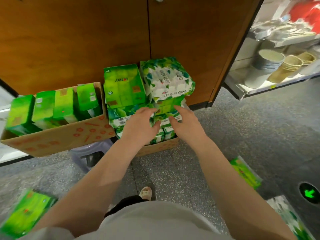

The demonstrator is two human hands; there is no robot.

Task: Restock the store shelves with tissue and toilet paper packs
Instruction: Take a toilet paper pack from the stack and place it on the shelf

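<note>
Both arms reach down over a low cardboard box (155,148) on the floor, piled with green-and-white tissue packs. My left hand (140,125) hovers with spread, relaxed fingers over the front packs (119,120). My right hand (185,122) is beside it, fingers extended toward a green pack (166,104) in the middle of the pile. Neither hand grips anything. A plain green pack (123,85) and a leaf-printed white pack (168,78) lie on top at the back.
A second cardboard box (60,135) with several upright green packs sits on a purple stool (88,153) at left. Wooden cabinet doors (78,40) stand behind. Loose packs lie on the floor at lower left (26,213) and right (245,172). Shelves with bowls (270,59) at right.
</note>
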